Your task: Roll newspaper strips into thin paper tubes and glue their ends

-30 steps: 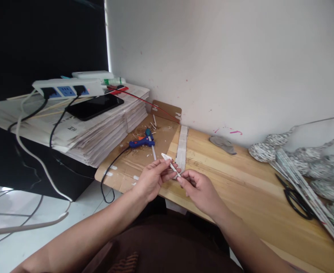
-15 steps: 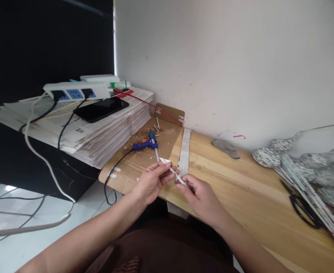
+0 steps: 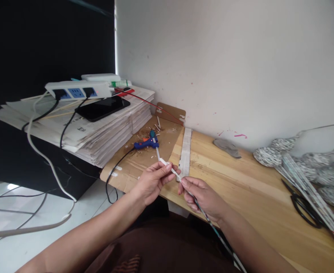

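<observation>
Between my two hands runs a thin rolled paper stick (image 3: 218,237), its white end pointing up and left and its printed length trailing down past my right wrist. My left hand (image 3: 156,178) is closed, thumb and fingers pinching the stick close to its white tip. The fingers of my right hand (image 3: 197,191) are wrapped round the stick a little lower down. Just beyond the tip lies a blue glue gun (image 3: 146,143) with a pale glue stick poking out of its rear, resting on a cardboard sheet (image 3: 129,170).
Left of the cardboard rises a stack of newspaper (image 3: 121,131) bearing a phone (image 3: 103,108) and a power strip (image 3: 78,91). A strip of folded newspaper (image 3: 185,148) crosses the wooden table (image 3: 241,189). At the right lie a grey cloth (image 3: 226,148), black scissors (image 3: 305,210), paper sticks (image 3: 306,189) and woven paper pieces (image 3: 266,156).
My right hand has turned and shifted slightly, and the stick's printed length now shows below it. The white tip at my left hand looks narrower, more tightly wrapped.
</observation>
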Motion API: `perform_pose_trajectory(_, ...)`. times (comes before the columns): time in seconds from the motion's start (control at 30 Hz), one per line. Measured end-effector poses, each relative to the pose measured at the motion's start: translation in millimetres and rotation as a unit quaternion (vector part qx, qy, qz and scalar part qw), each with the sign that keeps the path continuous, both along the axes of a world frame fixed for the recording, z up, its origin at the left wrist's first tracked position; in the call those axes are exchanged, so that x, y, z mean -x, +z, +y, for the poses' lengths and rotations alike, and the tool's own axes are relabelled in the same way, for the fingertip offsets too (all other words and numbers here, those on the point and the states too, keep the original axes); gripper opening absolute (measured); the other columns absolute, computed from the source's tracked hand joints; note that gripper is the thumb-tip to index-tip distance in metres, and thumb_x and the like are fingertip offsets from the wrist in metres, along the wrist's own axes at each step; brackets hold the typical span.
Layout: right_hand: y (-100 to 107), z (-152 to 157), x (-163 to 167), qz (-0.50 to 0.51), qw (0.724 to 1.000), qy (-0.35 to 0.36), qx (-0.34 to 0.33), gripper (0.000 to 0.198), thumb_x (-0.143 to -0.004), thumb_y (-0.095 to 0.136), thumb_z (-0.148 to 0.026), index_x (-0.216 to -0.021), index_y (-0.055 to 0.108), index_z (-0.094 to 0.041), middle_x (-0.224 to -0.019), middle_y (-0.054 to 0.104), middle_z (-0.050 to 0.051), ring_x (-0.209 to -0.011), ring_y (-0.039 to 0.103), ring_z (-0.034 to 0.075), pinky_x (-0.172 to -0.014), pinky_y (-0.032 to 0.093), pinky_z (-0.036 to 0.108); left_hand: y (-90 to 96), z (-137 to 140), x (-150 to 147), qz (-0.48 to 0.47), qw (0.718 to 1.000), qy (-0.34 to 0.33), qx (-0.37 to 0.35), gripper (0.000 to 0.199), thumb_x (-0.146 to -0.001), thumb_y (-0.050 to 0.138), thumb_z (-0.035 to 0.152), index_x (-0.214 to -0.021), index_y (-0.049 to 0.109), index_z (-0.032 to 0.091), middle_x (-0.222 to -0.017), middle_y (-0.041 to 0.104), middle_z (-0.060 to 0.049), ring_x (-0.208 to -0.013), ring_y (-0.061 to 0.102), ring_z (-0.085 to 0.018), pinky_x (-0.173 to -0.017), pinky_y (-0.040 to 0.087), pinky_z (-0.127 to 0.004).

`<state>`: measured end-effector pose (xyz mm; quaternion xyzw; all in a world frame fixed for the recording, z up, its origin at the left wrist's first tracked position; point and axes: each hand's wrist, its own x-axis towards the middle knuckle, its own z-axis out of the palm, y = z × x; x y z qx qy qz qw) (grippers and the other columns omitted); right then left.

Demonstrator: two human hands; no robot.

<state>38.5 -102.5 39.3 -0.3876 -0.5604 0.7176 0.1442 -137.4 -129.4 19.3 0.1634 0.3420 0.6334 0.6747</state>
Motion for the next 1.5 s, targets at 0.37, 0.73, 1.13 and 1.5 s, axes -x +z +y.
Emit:
perform_pose_trajectory(0.37,-1,0,13,0.020,1.000,-0.013,0.000,0.039,-0.089,0.047,-0.055,-0.083,0.053,-0.017,-0.052,0.047,-0.006,-0.038,0.038,0.005,-0.038,0.026,0.017,-0.8,-2,-1,0.013,1.000,0.003,0.016,0.011,-0.074,0.074,0.017,-0.076,0.069,0.008,-0.079,0.071,-0.008,-0.071,0.068,-0.012,-0.066,0.057,-0.016)
perform_pose_trajectory(0.73,-4,2,7,0.001,1.000,0.015,-0.022,0.038,-0.090,0.045,-0.055,-0.084,0.053,-0.018,-0.051,0.044,-0.006,-0.041,0.036,0.006,-0.042,0.029,0.020,3.7,-4,0,-0.013,0.999,-0.003,0.036,0.014,-0.080,0.064,0.006,-0.091,0.072,0.007,-0.082,0.072,-0.009,-0.074,0.070,-0.013,-0.070,0.058,-0.018)
perform_pose_trajectory(1.13,-2,0,8,-0.044,0.994,0.027,-0.091,0.042,-0.094,0.037,-0.053,-0.091,0.059,-0.017,-0.052,0.045,-0.006,-0.040,0.036,0.006,-0.041,0.029,0.020,2.0,-4,1,-0.020,0.998,0.023,0.063,0.014,-0.080,0.060,0.000,-0.086,0.072,0.007,-0.076,0.070,-0.006,-0.066,0.068,-0.009,-0.066,0.058,-0.016)
perform_pose_trajectory(1.5,-3,3,9,-0.042,0.996,0.033,-0.068,0.041,-0.091,0.043,-0.053,-0.092,0.060,-0.015,-0.054,0.051,-0.004,-0.039,0.040,0.005,-0.039,0.030,0.017,-3.6,-2,5,-0.011,0.997,0.053,0.050,0.005,-0.077,0.067,0.004,-0.077,0.068,0.008,-0.075,0.065,-0.002,-0.065,0.065,-0.007,-0.064,0.058,-0.015)
